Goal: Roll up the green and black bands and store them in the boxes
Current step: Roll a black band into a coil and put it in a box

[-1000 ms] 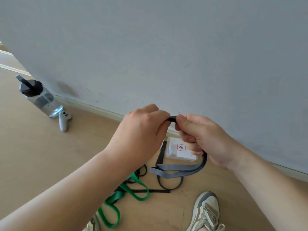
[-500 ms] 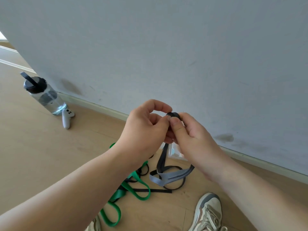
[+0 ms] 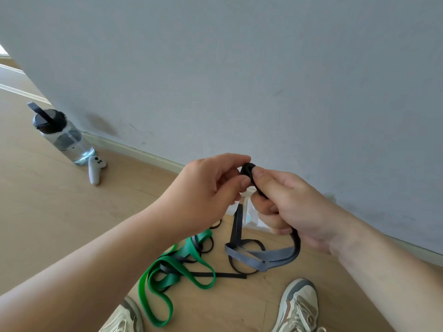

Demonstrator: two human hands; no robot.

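A small tight coil of the black band (image 3: 247, 170) sits between both hands at chest height. My left hand (image 3: 206, 190) pinches the coil with thumb and forefinger. My right hand (image 3: 287, 207) pinches it from the right, and the band's loose length (image 3: 268, 257) runs down out of that fist in a loop to the floor. The green band (image 3: 172, 267) lies tangled on the wooden floor below my left forearm, crossed by thin black bands. A clear box (image 3: 249, 215) stands against the skirting, mostly hidden behind my hands.
A water bottle (image 3: 64, 137) with a black lid stands by the wall at the left, a white controller (image 3: 94, 168) next to it. Two sneakers (image 3: 297, 307) show at the bottom edge. The grey wall fills the upper view.
The black coil has grown from a single fold to a small round roll. My right hand has slid further down the band, and the hanging loop is shorter.
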